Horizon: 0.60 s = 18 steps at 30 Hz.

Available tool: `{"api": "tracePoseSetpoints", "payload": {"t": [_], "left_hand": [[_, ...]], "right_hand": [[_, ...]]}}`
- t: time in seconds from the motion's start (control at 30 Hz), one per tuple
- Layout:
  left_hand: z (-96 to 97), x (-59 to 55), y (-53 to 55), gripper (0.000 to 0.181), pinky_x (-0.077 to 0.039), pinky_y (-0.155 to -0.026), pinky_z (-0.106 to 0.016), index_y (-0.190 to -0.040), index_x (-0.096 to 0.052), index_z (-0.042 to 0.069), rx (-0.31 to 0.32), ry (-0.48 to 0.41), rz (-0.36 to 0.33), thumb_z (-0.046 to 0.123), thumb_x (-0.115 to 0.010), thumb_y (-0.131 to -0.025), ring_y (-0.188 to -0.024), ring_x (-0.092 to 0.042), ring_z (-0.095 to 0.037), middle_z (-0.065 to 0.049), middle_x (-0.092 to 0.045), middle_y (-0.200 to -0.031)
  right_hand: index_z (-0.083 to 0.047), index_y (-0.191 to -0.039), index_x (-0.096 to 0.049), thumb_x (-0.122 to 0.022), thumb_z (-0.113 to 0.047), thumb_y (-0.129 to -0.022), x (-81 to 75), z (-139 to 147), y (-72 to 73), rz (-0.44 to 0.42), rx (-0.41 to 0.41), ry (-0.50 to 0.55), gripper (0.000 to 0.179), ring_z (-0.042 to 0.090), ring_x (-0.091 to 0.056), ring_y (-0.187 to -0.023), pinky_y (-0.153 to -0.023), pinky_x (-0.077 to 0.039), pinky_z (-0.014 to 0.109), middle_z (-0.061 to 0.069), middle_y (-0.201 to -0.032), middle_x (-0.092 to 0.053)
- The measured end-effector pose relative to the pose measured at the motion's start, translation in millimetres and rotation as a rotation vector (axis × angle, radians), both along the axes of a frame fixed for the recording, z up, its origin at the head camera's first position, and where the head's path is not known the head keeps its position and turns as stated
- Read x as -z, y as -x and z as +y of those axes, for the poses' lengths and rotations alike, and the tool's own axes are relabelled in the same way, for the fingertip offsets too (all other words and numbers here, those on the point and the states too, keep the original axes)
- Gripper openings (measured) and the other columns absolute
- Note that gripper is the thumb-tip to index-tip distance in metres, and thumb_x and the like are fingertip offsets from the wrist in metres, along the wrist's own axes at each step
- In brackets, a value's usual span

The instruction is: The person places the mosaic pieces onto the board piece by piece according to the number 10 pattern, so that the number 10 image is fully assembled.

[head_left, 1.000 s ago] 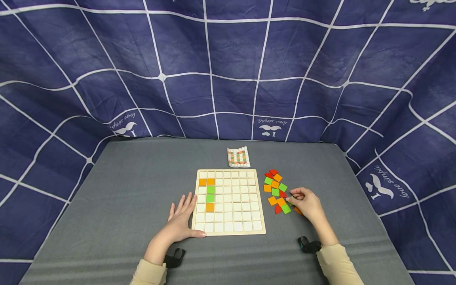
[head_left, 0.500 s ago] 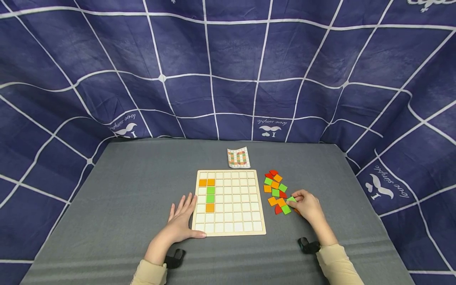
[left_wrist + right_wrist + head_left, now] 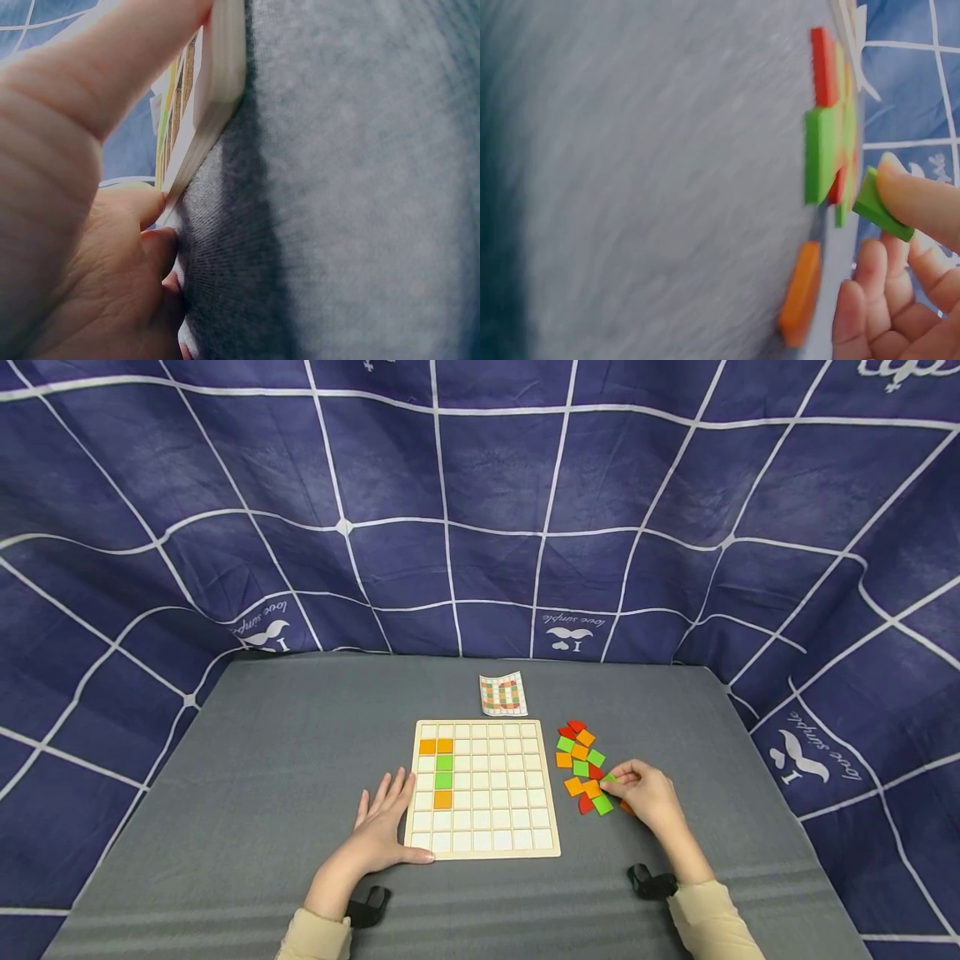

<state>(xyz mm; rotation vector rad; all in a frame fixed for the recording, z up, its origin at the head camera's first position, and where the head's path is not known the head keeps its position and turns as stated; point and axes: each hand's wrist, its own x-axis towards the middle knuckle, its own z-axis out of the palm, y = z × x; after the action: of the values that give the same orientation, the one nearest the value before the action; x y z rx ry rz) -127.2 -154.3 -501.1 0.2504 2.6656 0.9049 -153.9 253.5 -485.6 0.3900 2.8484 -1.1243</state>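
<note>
Dark blue cloth (image 3: 495, 468), ruled in white, hangs behind the grey, fabric-covered tabletop (image 3: 300, 718). There the left-hand grip (image 3: 378, 831), fingers extended, touches the pale board (image 3: 480, 819); the right-hand grip (image 3: 647, 792) pinches a green tile (image 3: 876, 210) beside the loose tiles (image 3: 581, 768).

Grey fabric-topped table (image 3: 300, 718), flat items on it
Pale grid board (image 3: 491, 818), small patterned card (image 3: 503, 694) just beyond, loose coloured tiles (image 3: 581, 768) at right

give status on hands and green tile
Left hand touching grid board. Right hand pinching green tile. Loose tiles between that hand and grid board.
</note>
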Motion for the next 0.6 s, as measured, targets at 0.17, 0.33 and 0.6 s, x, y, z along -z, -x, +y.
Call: {"api": "tracePoseSetpoints", "payload": {"t": [0.17, 0.33, 0.6], "left_hand": [[-1.5, 0.1, -1.1, 0.131, 0.008, -0.118, -0.063, -0.158, -0.016, 0.006, 0.01, -0.017, -0.01, 0.042, -0.094, -0.058, -0.153, 0.0, -0.04, -0.018, -0.008, -0.165], [-2.0, 0.7, -1.4, 0.131, 0.008, -0.118, -0.063, -0.158, -0.016, 0.007, 0.018, -0.017, -0.015, 0.043, -0.093, -0.059, -0.153, 0.0, -0.04, -0.017, -0.007, -0.165], [-0.4, -0.3, -0.3, 0.13, 0.007, -0.119, -0.063, -0.158, -0.017, 0.005, 0.008, -0.009, 0.002, 0.042, -0.093, -0.059, -0.153, 0.0, -0.04, -0.018, -0.009, -0.165]], "right_hand": [[-0.003, -0.098, -0.067, -0.081, -0.023, -0.082, -7.1, -14, -0.8, 0.064, 0.02, 0.07, 0.029, 0.01, -0.059, -0.07, -0.059, -0.048, 0.023, 0.008, -0.085, -0.068], [-0.003, -0.102, -0.067, -0.081, -0.022, -0.081, -12.3, -38, 1.2, 0.084, 0.0, 0.19, 0.031, 0.005, -0.061, -0.071, -0.062, -0.05, 0.02, 0.008, -0.09, -0.069], [-0.005, -0.098, -0.067, -0.081, -0.015, -0.081, -16.6, -87, 7.6, 0.084, -0.079, 0.357, 0.024, 0.008, -0.062, -0.072, -0.061, -0.051, 0.019, 0.004, -0.087, -0.067]]}}
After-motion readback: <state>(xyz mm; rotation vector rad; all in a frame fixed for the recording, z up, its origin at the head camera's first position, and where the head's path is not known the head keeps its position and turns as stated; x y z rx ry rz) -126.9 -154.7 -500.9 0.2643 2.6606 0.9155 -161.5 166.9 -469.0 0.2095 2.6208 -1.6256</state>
